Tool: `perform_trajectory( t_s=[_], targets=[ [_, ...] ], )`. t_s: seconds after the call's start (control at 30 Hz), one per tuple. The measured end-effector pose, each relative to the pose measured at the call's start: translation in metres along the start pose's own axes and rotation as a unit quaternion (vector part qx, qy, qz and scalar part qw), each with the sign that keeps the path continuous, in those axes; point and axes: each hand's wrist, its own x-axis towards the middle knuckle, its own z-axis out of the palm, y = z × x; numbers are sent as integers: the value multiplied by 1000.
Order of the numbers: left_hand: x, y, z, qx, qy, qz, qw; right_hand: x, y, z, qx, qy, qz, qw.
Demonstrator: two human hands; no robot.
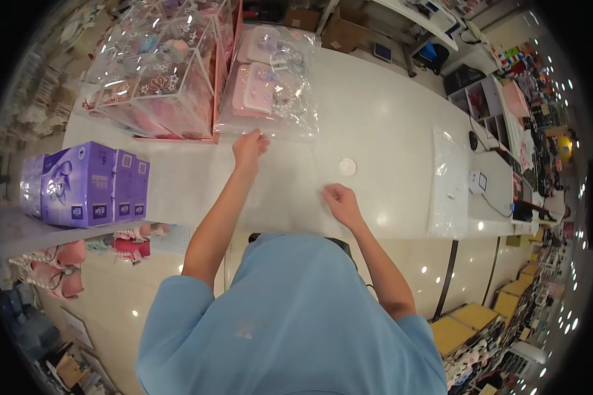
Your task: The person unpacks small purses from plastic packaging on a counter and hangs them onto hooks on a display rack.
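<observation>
My left hand (pixel 250 149) is closed at the lower edge of a clear plastic bag (pixel 300 122), its fingertips at the plastic. Inside the bag lie pink cases (pixel 254 89) with small ornaments. My right hand (pixel 340 201) is held over the white counter (pixel 382 125) with its fingers curled; whether anything small is between them is hidden. Just beyond it, a small round white disc (pixel 347 166) lies on the counter.
Left of the bag stands a clear-covered display box (pixel 158 79) of hair ornaments. Purple packs (pixel 85 184) sit at the far left. A flat clear plastic sheet (pixel 449 184) and a small device (pixel 478 181) are on the right.
</observation>
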Motion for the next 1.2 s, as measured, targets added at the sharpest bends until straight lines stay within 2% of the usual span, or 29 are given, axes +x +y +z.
perform_trajectory(
  t_s=[0.1,0.2,0.37,0.53,0.63,0.67,0.7,0.73,0.8,0.97,1.03,1.1,1.2],
  targets=[
    [1,-6,-7,17,-19,47,999,46,-20,-1,-24,12,-52,998],
    [-7,-10,-9,39,-18,51,998,77,-41,3,-28,21,-83,996],
    [-25,-20,-9,56,-10,59,997,92,-52,25,-31,-78,-40,996],
    [-56,-26,-5,102,-51,38,993,71,-29,43,-41,-91,-26,995],
    [-74,-36,0,117,-97,9,988,61,-27,40,48,-78,-6,996],
    [-80,-42,3,112,-104,-15,988,59,-27,36,164,-87,87,979],
    [-87,-49,4,108,-111,-40,987,56,-28,32,277,-96,178,939],
    [-92,-57,3,112,-114,-38,986,55,-20,31,281,-92,176,939],
    [-102,-72,2,128,-176,-66,974,52,2,31,484,-48,225,844],
    [-117,-91,-11,211,-217,-91,949,28,20,32,483,58,256,836],
    [-124,-85,-20,251,-286,-83,921,22,22,28,471,89,258,839],
    [-129,-79,-29,264,-307,-77,911,17,31,21,431,125,240,861],
    [-131,-79,-42,251,-353,-86,897,17,60,6,422,160,238,860]
  ],
)
